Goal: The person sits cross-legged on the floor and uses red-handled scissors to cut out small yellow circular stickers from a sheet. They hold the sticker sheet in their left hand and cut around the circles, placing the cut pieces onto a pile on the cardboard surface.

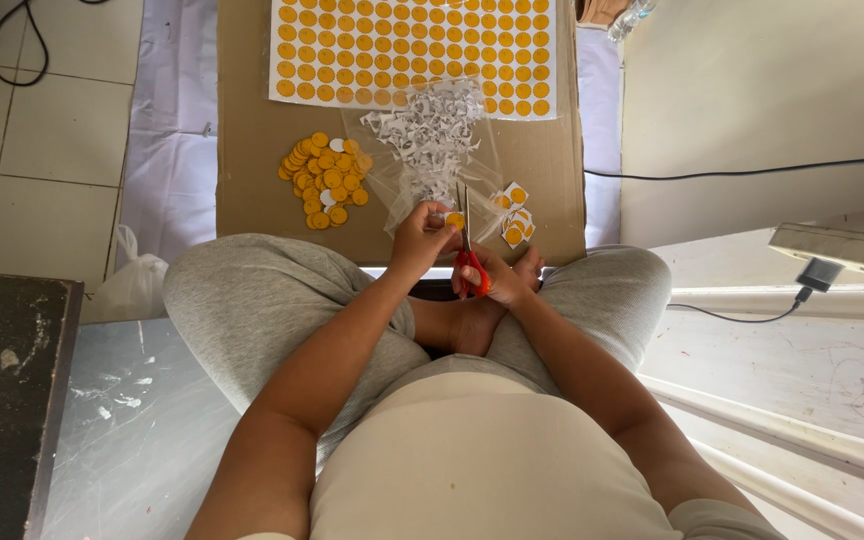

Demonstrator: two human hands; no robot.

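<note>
I sit cross-legged on the floor. My right hand (500, 282) grips red-handled scissors (466, 255), blades pointing away from me. My left hand (420, 236) pinches a small orange round sticker piece (454, 220) right at the blades. In front of my knees lies a brown cardboard sheet (252, 170). On it sit a pile of cut orange discs (325, 180), a clear plastic bag with white paper scraps (430, 140), and a few square-cut orange pieces (514, 215) just beyond my right hand.
A white sheet printed with rows of orange circles (412, 50) lies at the cardboard's far end. A dark board (2, 400) sits at my left, a black cable (752, 172) and a plugged charger (818, 272) at my right. Tiled floor lies at far left.
</note>
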